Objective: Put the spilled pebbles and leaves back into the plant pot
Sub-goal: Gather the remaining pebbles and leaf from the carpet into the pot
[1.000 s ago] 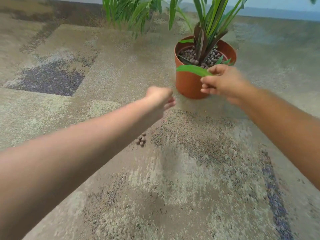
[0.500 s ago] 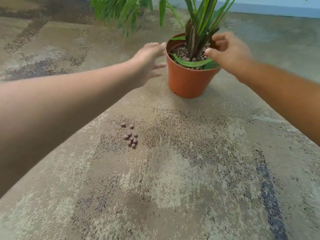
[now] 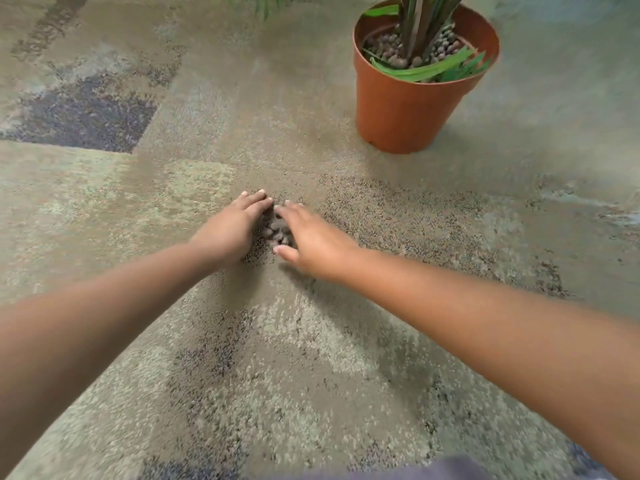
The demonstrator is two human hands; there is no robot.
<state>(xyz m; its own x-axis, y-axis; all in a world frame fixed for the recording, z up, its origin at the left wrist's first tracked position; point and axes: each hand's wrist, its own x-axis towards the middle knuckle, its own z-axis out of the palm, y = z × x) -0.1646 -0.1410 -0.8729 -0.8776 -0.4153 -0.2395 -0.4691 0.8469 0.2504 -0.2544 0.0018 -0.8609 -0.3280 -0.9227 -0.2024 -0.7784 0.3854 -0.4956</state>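
Now both hands cup the spilled clay pebbles [image 3: 277,231] on the carpet [image 3: 311,358]. Left hand [image 3: 230,226] and right hand [image 3: 313,239] are loosely spread, flanking the pile, nothing lifted. Pile runs near-to-far. Advice: close palms under it, scoop together. Terracotta plant pot [image 3: 408,109] stands upright, well apart, far right.

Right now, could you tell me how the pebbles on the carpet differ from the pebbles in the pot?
The pebbles on the carpet form a small loose cluster, cupped between the left hand and right hand; the pebbles in the pot fill a wider bed around the plant stems. The carpet ones lie bare, while green leaves lie over the pot ones. Both look like the same rounded brownish-grey pebbles.
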